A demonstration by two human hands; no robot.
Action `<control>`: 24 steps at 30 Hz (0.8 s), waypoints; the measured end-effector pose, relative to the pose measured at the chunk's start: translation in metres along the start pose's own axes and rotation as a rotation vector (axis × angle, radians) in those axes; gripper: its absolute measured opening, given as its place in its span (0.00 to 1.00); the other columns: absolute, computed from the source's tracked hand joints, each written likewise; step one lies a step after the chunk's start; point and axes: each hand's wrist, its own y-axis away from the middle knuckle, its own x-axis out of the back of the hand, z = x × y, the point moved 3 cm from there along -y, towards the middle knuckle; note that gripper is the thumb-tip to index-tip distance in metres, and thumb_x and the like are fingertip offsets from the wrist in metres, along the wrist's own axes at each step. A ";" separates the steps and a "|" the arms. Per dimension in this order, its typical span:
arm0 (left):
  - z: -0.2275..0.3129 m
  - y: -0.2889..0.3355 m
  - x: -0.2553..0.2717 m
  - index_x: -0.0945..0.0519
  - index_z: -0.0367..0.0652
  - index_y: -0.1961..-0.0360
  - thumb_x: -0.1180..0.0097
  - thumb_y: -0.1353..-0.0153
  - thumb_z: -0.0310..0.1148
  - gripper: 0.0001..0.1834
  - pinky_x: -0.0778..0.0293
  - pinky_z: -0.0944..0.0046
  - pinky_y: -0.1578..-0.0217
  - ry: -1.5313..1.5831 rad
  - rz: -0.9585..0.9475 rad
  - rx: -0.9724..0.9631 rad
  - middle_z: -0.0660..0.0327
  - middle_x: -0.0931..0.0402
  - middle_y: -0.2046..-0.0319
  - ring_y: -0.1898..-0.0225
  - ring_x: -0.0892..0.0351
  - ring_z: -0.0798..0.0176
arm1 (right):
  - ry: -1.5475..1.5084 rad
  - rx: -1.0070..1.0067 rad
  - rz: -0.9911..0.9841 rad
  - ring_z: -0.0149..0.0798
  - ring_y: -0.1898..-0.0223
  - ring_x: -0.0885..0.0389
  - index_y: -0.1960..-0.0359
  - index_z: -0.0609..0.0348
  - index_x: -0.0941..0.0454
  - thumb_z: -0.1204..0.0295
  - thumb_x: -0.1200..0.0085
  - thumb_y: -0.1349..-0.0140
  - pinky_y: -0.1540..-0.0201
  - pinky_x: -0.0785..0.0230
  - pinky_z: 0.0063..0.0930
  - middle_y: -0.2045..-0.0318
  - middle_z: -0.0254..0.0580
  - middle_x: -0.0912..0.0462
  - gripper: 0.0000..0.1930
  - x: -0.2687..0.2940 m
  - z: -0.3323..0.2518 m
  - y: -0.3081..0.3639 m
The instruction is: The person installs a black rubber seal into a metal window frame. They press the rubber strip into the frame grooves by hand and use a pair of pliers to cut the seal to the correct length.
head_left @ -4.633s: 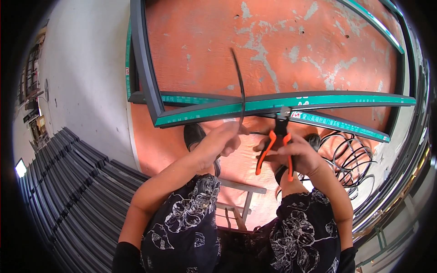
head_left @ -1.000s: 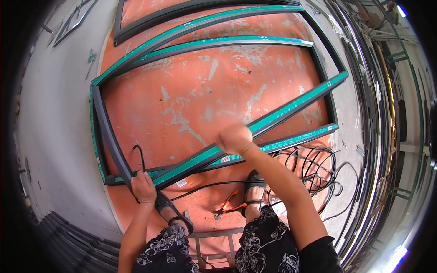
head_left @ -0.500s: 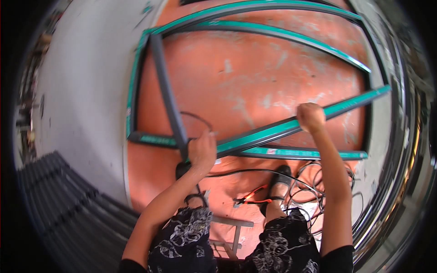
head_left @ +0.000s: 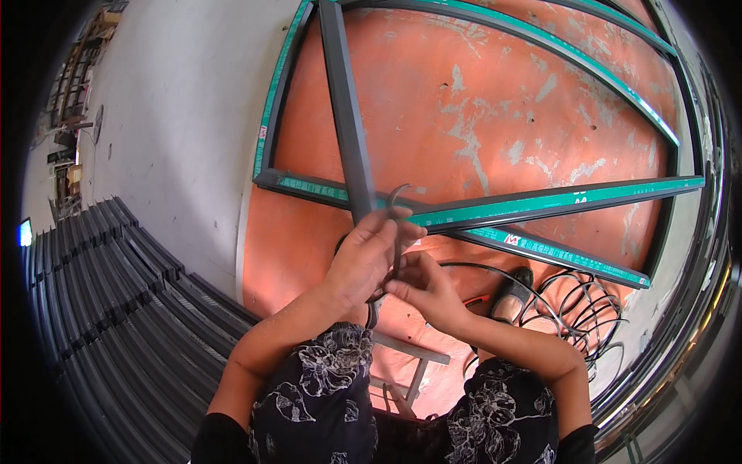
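Two hands [head_left: 361, 259] [head_left: 434, 294] — left pinching black strip [head_left: 397, 251], right's grip unclear | scuffed orange surface [head_left: 413, 116] — pale floor [head_left: 182, 116] (stacked bars [head_left: 139, 309])

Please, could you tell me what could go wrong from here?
The left hand grips the curved black strip, which could slip. The loose black coil lies beside the right shoe, so a step might snag it. The green-faced bar crosses over another bar; a bump might shift it.

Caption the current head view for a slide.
Left hand holds a thin, curved black strip, right hand by its lower stretch, before a dark-grey, green-taped frame.
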 end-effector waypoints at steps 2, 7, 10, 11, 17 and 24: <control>0.006 0.006 0.010 0.30 0.41 0.49 0.56 0.34 0.35 0.15 0.34 0.57 0.45 -0.054 0.000 -0.043 0.59 0.24 0.60 0.51 0.27 0.60 | -0.014 -0.060 -0.018 0.34 0.66 0.23 0.56 0.66 0.39 0.73 0.49 0.38 0.61 0.29 0.25 0.69 0.44 0.24 0.14 -0.001 0.002 0.004; 0.016 0.025 0.042 0.27 0.39 0.52 0.52 0.36 0.32 0.13 0.31 0.55 0.47 -0.001 0.147 0.099 0.57 0.23 0.57 0.50 0.26 0.58 | 0.032 -0.211 -0.067 0.26 0.78 0.29 0.61 0.65 0.35 0.73 0.54 0.35 0.79 0.33 0.19 0.77 0.37 0.28 0.07 0.012 0.015 0.013; 0.009 0.034 0.064 0.27 0.40 0.53 0.50 0.38 0.28 0.12 0.31 0.56 0.47 -0.092 0.252 0.160 0.56 0.24 0.58 0.50 0.26 0.58 | 0.125 -0.466 -0.167 0.26 0.79 0.29 0.61 0.64 0.34 0.72 0.55 0.34 0.78 0.32 0.19 0.77 0.36 0.28 0.07 0.020 0.034 0.014; 0.005 0.039 0.072 0.27 0.41 0.55 0.48 0.40 0.26 0.11 0.30 0.60 0.50 -0.082 0.304 0.196 0.57 0.24 0.59 0.53 0.25 0.60 | 0.197 -0.539 -0.192 0.25 0.80 0.31 0.63 0.63 0.32 0.72 0.55 0.34 0.77 0.34 0.19 0.78 0.36 0.28 0.06 0.019 0.037 0.015; 0.016 0.056 0.086 0.29 0.39 0.54 0.49 0.39 0.24 0.12 0.25 0.60 0.57 -0.160 0.268 0.154 0.56 0.25 0.61 0.57 0.24 0.61 | 0.232 -0.619 -0.242 0.25 0.82 0.30 0.61 0.63 0.30 0.71 0.54 0.35 0.80 0.34 0.18 0.78 0.35 0.27 0.08 0.023 0.062 0.003; 0.039 0.049 0.104 0.24 0.38 0.58 0.46 0.41 0.28 0.10 0.27 0.64 0.60 -0.582 0.252 0.070 0.58 0.22 0.66 0.61 0.22 0.62 | 0.161 -0.535 -0.253 0.26 0.81 0.28 0.56 0.66 0.30 0.71 0.52 0.36 0.79 0.33 0.18 0.73 0.38 0.25 0.11 0.015 0.077 -0.006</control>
